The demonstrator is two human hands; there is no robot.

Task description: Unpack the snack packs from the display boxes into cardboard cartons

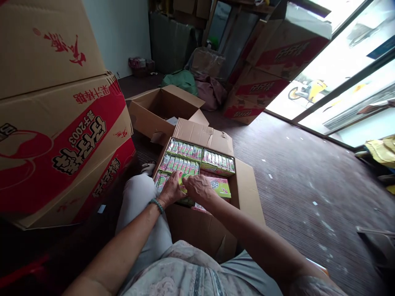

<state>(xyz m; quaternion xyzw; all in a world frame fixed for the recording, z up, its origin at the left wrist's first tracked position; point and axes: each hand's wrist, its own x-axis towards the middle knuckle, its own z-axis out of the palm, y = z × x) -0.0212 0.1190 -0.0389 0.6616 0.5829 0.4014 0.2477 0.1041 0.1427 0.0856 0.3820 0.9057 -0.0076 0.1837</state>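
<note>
An open cardboard carton (247,181) stands in front of my knees, packed with small green display boxes of wrapped candy sticks (182,164). Over its near left part, my left hand (171,190) has its fingers closed on the edge of a green-yellow candy box (184,177). Right beside it, my right hand (199,188) is closed on the same edge, knuckles up, its fingertips hidden. To the right of that hand shows a flat green-and-pink printed panel (222,187); whether it belongs to the held box I cannot tell.
Large red-and-brown cartons (70,135) are stacked close on my left. Another open carton (166,107) sits just beyond, near a green sack (180,82). More stacked cartons (256,86) stand beside the glass doors (296,119). Paper scraps dot the dark floor (293,185).
</note>
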